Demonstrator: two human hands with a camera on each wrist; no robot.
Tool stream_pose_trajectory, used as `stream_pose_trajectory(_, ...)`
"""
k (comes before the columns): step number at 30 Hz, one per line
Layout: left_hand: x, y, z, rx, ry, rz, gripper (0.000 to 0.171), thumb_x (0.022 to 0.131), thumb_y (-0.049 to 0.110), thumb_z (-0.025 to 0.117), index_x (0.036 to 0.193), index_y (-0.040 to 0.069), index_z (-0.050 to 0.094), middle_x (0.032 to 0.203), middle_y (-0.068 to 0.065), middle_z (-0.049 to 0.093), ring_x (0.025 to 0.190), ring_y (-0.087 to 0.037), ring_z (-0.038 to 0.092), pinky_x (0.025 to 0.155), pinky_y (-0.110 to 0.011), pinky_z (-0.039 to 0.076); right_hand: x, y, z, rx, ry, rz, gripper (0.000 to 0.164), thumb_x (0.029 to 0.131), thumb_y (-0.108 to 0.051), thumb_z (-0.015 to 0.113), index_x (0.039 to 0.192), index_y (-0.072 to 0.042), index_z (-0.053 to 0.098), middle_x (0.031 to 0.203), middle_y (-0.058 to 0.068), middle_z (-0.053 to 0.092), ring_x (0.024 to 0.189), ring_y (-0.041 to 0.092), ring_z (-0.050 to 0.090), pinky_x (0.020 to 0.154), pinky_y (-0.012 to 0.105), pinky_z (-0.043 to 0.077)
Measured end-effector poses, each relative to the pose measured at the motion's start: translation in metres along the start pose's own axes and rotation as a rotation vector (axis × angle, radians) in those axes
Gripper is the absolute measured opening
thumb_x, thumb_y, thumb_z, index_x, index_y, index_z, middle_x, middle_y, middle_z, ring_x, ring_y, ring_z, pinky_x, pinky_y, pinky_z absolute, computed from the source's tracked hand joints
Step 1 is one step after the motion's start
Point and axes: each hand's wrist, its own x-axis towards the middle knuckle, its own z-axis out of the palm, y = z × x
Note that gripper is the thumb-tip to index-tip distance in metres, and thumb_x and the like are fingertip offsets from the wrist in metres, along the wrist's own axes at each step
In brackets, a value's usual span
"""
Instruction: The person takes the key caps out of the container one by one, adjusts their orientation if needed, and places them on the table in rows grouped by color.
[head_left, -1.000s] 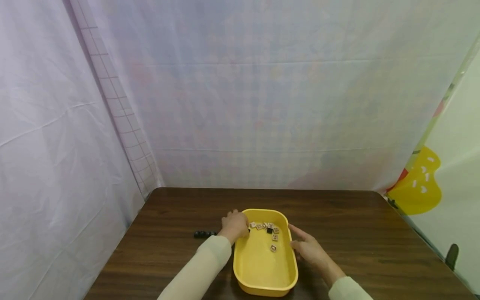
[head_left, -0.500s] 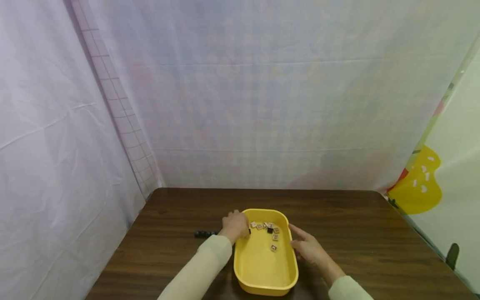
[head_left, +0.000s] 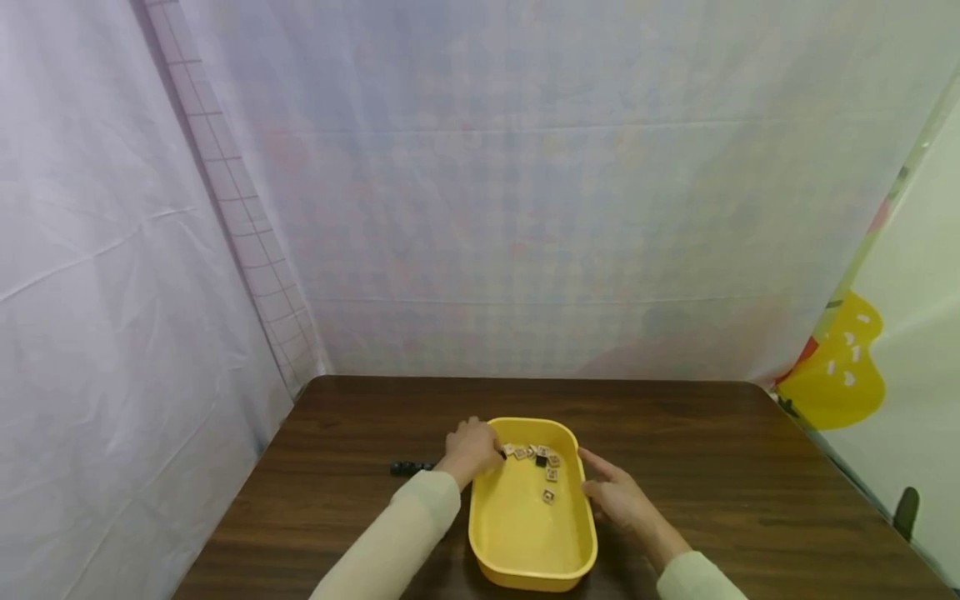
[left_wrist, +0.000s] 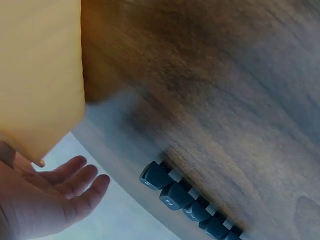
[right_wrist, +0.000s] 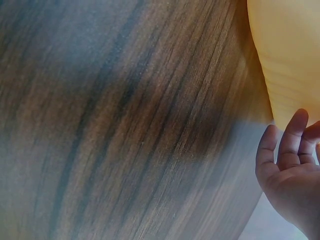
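Observation:
A yellow plastic tray stands on the table. Several small pale square pieces with dark marks lie toward its far end, with a black keycap among them. My left hand reaches over the tray's left rim, and its fingertips pinch a small black keycap beside the pale pieces. Its thumb and index finger are mostly hidden in the left wrist view. My right hand touches the tray's right side with extended fingers, thumb at the rim. Fingers lie against the outer wall in the right wrist view.
Left of the tray, a row of black keycaps lies on the dark wooden table, partly behind the left forearm in the head view. Pale curtains hang behind and beside the table.
My left hand has shifted slightly, and the black keycap at its fingertips has moved a little up and right toward the pale pieces. The right hand and tray stay nearly in place.

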Motion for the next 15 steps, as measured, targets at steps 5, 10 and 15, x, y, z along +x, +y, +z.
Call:
stream_pose_trajectory(5, 0.000, -0.002, -0.005, -0.098, 0.112, 0.070, 0.018, 0.086, 0.028, 0.079, 0.100, 0.016, 0.079, 0.111, -0.006, 0.058, 0.104, -0.028, 0.052, 0.089, -0.047, 0.046, -0.001, -0.001, -0.001, -0.013, 0.002, -0.005, 0.062, 0.091, -0.001, 0.054, 0.151, -0.001, 0.038, 0.074, 0.008, 0.059, 0.058, 0.016, 0.049, 0.053, 0.029, 0.045)
stream_pose_trajectory(10, -0.001, -0.002, -0.012, -0.222, 0.221, 0.152, 0.018, 0.088, 0.021, 0.077, 0.103, 0.012, 0.075, 0.109, -0.005, 0.057, 0.099, -0.023, 0.051, 0.083, -0.038, 0.048, 0.000, -0.001, -0.001, -0.017, 0.005, -0.010, 0.062, 0.091, -0.002, 0.055, 0.150, 0.000, 0.038, 0.078, 0.009, 0.061, 0.061, 0.017, 0.050, 0.053, 0.029, 0.044)
stream_pose_trajectory(15, 0.000, 0.001, -0.017, -0.393, 0.202, 0.159, 0.017, 0.088, 0.017, 0.076, 0.104, 0.011, 0.072, 0.100, -0.002, 0.064, 0.092, -0.018, 0.060, 0.077, -0.034, 0.052, 0.000, -0.001, -0.001, -0.020, 0.012, -0.002, 0.061, 0.091, -0.002, 0.055, 0.150, -0.001, 0.038, 0.092, 0.011, 0.065, 0.062, 0.019, 0.051, 0.055, 0.031, 0.045)
